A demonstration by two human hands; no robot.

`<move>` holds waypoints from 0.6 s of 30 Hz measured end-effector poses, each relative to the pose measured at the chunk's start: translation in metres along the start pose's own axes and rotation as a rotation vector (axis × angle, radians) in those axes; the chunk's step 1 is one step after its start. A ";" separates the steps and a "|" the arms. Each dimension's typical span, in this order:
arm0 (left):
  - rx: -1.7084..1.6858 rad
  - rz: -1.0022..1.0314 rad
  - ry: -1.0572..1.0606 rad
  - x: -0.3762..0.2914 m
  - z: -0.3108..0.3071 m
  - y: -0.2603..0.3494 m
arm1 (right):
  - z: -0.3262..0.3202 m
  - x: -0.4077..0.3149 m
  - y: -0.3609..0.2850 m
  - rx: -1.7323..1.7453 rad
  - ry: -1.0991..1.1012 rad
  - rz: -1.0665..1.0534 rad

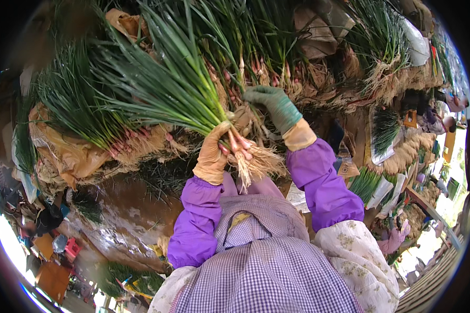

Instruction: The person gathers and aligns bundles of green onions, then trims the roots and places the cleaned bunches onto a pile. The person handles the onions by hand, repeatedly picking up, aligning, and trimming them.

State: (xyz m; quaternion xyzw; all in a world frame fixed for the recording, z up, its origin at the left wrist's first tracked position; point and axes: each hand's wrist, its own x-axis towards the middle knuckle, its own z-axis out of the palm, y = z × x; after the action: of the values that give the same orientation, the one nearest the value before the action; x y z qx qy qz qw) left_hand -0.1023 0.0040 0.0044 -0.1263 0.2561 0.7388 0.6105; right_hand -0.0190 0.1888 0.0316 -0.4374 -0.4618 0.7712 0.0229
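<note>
My left hand (212, 152), in a tan glove, grips a bunch of green onions (241, 144) just above the pinkish bulbs. The long leaves fan out to the upper left, and the pale roots hang over my lap. To the right of the bunch is my right hand (272, 103), in a green-coated glove, with its fingers curled at a few thin stems and dry strands among the onions behind; whether it grips them I cannot tell. A long heap of green onions (258, 70) with roots toward me lies beyond both hands.
Another pile of green onions (82, 113) rests on brown plastic sheeting (58, 144) at the left. At the upper right stand more onions and a white plastic bag (417, 43). Below the heap is wet brown ground (137, 211). People sit near further rows at the far right; a red stool (72, 248) is lower left.
</note>
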 end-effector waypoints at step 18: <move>0.140 -0.006 0.095 -0.001 -0.006 -0.005 | 0.062 0.030 -0.025 -1.551 -0.081 -0.221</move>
State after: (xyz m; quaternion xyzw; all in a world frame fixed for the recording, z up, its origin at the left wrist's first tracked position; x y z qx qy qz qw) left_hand -0.0986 0.0006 -0.0018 -0.1191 0.3355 0.7105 0.6070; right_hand -0.0903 0.1731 0.0419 -0.2518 -0.9098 0.2371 -0.2295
